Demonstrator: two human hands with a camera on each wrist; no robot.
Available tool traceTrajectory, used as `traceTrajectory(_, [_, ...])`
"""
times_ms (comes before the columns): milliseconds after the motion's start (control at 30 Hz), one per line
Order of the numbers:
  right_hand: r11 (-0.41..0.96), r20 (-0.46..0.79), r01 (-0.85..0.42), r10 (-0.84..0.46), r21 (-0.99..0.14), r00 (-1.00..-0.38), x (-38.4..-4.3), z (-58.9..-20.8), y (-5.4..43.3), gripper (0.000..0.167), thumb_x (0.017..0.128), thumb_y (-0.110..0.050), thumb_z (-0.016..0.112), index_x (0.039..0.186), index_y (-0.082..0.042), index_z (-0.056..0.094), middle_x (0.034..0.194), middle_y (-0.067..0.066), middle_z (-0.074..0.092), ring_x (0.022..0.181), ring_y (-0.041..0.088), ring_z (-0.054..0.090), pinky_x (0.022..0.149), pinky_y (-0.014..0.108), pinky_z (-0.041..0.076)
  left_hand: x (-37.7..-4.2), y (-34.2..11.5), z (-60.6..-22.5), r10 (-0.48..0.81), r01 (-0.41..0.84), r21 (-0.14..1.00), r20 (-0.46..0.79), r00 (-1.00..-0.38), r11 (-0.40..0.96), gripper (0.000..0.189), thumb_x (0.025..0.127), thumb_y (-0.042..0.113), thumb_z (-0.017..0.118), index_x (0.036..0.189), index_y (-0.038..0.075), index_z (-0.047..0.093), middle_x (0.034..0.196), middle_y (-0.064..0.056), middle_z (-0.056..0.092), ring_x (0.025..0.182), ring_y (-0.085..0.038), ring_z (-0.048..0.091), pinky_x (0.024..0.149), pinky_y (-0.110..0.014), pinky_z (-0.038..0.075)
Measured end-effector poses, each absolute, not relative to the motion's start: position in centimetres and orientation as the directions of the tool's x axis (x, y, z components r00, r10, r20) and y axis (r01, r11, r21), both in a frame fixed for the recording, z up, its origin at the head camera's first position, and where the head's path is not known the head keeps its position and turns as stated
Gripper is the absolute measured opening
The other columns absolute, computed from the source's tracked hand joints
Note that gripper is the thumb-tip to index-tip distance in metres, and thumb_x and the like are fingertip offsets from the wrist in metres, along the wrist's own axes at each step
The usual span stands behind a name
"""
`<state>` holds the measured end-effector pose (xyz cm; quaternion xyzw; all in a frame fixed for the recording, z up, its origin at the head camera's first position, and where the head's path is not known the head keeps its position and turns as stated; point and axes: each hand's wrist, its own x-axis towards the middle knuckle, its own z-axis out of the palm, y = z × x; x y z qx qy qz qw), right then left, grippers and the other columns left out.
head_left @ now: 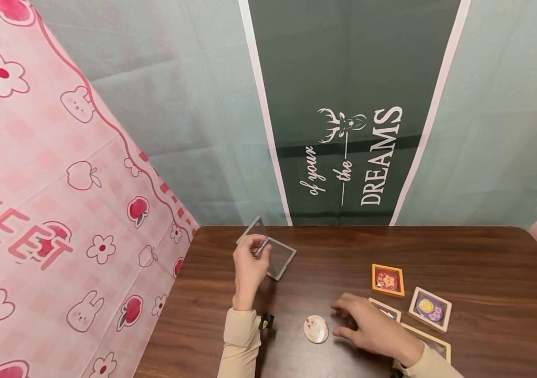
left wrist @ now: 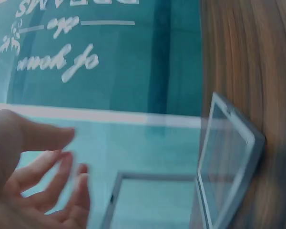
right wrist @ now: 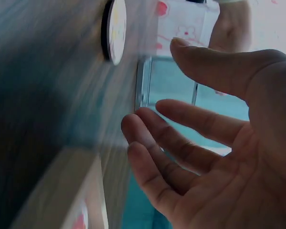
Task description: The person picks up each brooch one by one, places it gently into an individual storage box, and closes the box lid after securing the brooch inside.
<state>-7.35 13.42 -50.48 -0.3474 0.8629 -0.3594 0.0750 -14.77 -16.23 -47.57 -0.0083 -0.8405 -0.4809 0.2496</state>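
A clear grey-framed case (head_left: pixel 281 257) lies unfolded at the back left of the table, its lid tilted up. My left hand (head_left: pixel 251 268) is just in front of it; in the left wrist view the thumb and loosely bent fingers are apart from the case and hold nothing. A round badge with a pale printed face (head_left: pixel 316 329) lies flat on the table. Right beside it hovers my right hand (head_left: pixel 374 328), thumb and fingers spread and relaxed, nothing between them. Under that hand, a white-framed case (head_left: pixel 385 308) is partly hidden.
An orange-framed case (head_left: pixel 388 280), a white-framed case with a purple badge (head_left: pixel 430 308) and a yellow-framed case (head_left: pixel 438 346) sit on the wooden table (head_left: pixel 325 262) at the right. Behind hangs a green curtain (head_left: pixel 344 68), with a pink printed cloth (head_left: pixel 122 236) at left.
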Motion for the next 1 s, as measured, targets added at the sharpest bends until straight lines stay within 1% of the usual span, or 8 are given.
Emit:
traceTrajectory(133, [0.510, 0.110, -0.539, -0.650, -0.671, -0.752, -6.9, -50.9, 12.2, 0.038, 0.092, -0.025, 0.086, 0.120, -0.003, 0.071, 0.104, -0.003, 0.063, 0.088, 0.007, 0.060, 0.073, 0.028, 0.054, -15.2, -17.6, -47.6, -0.353, 0.282, 0.819, 0.490, -0.797, 0.500, 0.017, 0.090, -0.002, 0.082, 0.105, 0.004, 0.075, 0.106, -0.015, 0.072, 0.085, -0.029, 0.071, 0.067, -0.027, 0.056])
traceTrajectory(167, [0.520, 0.099, -0.531, -0.645, -0.669, -0.757, -6.8, -51.0, 11.9, 0.040, 0.091, -0.026, 0.086, 0.120, -0.003, 0.071, 0.104, -0.002, 0.063, 0.088, 0.007, 0.060, 0.073, 0.028, 0.054, -15.3, -17.9, -47.6, -0.379, 0.272, 0.825, 0.487, -0.787, 0.495, 0.018, 0.090, 0.000, 0.082, 0.106, 0.004, 0.075, 0.108, -0.015, 0.071, 0.083, -0.027, 0.070, 0.066, -0.024, 0.054])
traceTrajectory(267, [0.570, 0.057, -0.503, -0.624, -0.650, -0.780, -6.4, -51.2, 11.0, 0.045, 0.090, -0.032, 0.087, 0.122, -0.004, 0.071, 0.108, -0.002, 0.063, 0.089, 0.008, 0.061, 0.075, 0.031, 0.055, -15.6, -18.8, -47.7, -0.442, 0.220, 0.856, 0.442, -0.780, 0.468, 0.027, 0.088, 0.002, 0.085, 0.110, 0.004, 0.070, 0.112, -0.019, 0.068, 0.082, -0.029, 0.068, 0.068, -0.021, 0.051])
traceTrajectory(400, [0.640, 0.028, -0.481, -0.584, -0.599, -0.811, -5.8, -51.8, 9.9, 0.053, 0.087, -0.040, 0.089, 0.122, -0.004, 0.071, 0.110, -0.001, 0.061, 0.090, 0.012, 0.064, 0.076, 0.034, 0.055, -15.7, -19.7, -48.4, -0.486, 0.105, 0.888, 0.341, -0.805, 0.449, 0.039, 0.088, 0.006, 0.086, 0.119, 0.004, 0.063, 0.120, -0.020, 0.065, 0.089, -0.037, 0.067, 0.074, -0.028, 0.053])
traceTrajectory(567, [0.658, 0.040, -0.482, -0.568, -0.578, -0.822, -5.5, -52.6, 8.9, 0.053, 0.084, -0.037, 0.092, 0.119, -0.004, 0.071, 0.110, -0.001, 0.056, 0.089, 0.010, 0.060, 0.075, 0.032, 0.054, -15.7, -20.6, -49.6, -0.482, -0.015, 0.884, 0.241, -0.842, 0.468, 0.049, 0.088, 0.007, 0.086, 0.127, 0.000, 0.057, 0.125, -0.021, 0.062, 0.098, -0.041, 0.065, 0.085, -0.043, 0.053])
traceTrajectory(733, [0.648, 0.083, -0.517, -0.576, -0.559, -0.813, -5.6, -53.1, 8.4, 0.049, 0.079, -0.032, 0.095, 0.114, -0.010, 0.070, 0.107, -0.004, 0.051, 0.083, 0.005, 0.054, 0.071, 0.030, 0.050, -16.0, -21.4, -50.6, -0.441, -0.149, 0.865, 0.090, -0.893, 0.478, 0.054, 0.092, 0.013, 0.082, 0.135, -0.001, 0.054, 0.131, -0.023, 0.058, 0.113, -0.041, 0.059, 0.097, -0.054, 0.050])
traceTrajectory(867, [0.648, 0.114, -0.534, -0.573, -0.543, -0.811, -5.6, -53.2, 8.3, 0.047, 0.077, -0.026, 0.097, 0.112, -0.013, 0.069, 0.105, -0.006, 0.049, 0.080, 0.005, 0.051, 0.070, 0.030, 0.048, -16.3, -21.9, -51.5, -0.395, -0.231, 0.833, -0.016, -0.919, 0.503, 0.053, 0.097, 0.018, 0.077, 0.140, -0.003, 0.053, 0.132, -0.025, 0.059, 0.122, -0.044, 0.055, 0.103, -0.058, 0.047])
traceTrajectory(1000, [0.649, 0.094, -0.517, -0.569, -0.558, -0.817, -5.5, -53.3, 8.5, 0.045, 0.077, -0.023, 0.097, 0.110, -0.016, 0.067, 0.105, -0.006, 0.048, 0.081, 0.004, 0.048, 0.070, 0.028, 0.046, -16.7, -21.9, -52.5, -0.353, -0.246, 0.817, -0.056, -0.934, 0.522, 0.047, 0.099, 0.015, 0.074, 0.138, -0.004, 0.057, 0.125, -0.024, 0.065, 0.118, -0.040, 0.062, 0.100, -0.055, 0.051])
